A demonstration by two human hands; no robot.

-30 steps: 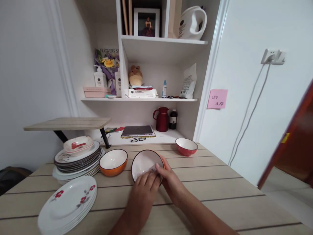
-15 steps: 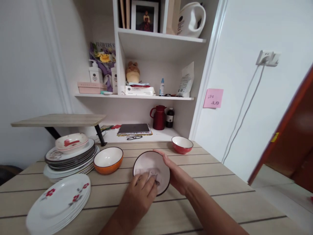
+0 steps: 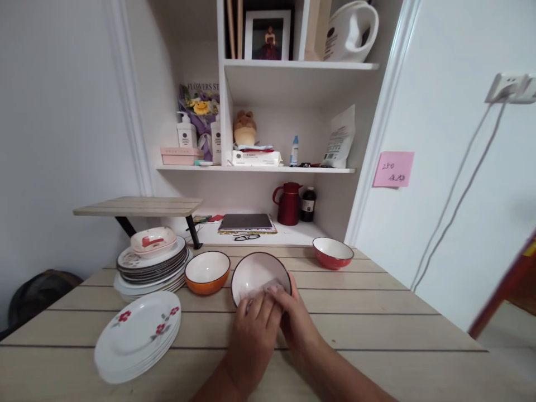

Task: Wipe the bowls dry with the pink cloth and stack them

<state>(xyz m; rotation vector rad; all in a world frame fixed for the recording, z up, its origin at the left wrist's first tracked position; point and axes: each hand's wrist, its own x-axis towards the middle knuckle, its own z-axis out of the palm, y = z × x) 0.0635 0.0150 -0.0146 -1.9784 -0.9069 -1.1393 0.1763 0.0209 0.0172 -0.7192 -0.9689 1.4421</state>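
Note:
A bowl with a white inside and a dark rim (image 3: pixel 256 272) is tilted toward me over the table. My right hand (image 3: pixel 299 321) grips it at its right side, thumb over the near rim. Curled over the near edge, my left hand (image 3: pixel 257 329) presses a thin pale cloth (image 3: pixel 273 283) against the inner wall; its fingers cover much of the cloth. An orange bowl (image 3: pixel 207 287) stands just left of the held bowl. Farther off to the right is a red bowl (image 3: pixel 334 259). Both have white insides and sit upright.
White plates with red flowers (image 3: pixel 138 335) are stacked at the near left. Behind them rises a taller plate stack (image 3: pixel 153 271) topped by a red-patterned dish (image 3: pixel 154 241), beside a raised wooden stand (image 3: pixel 138 206). At the back are glasses (image 3: pixel 247 237), a laptop (image 3: pixel 245 221) and a red jug (image 3: pixel 288 204).
My left hand and the cloth have shifted toward the bowl's near right rim. My right hand has moved round to the near side, its thumb now over the rim. The camera view has turned left.

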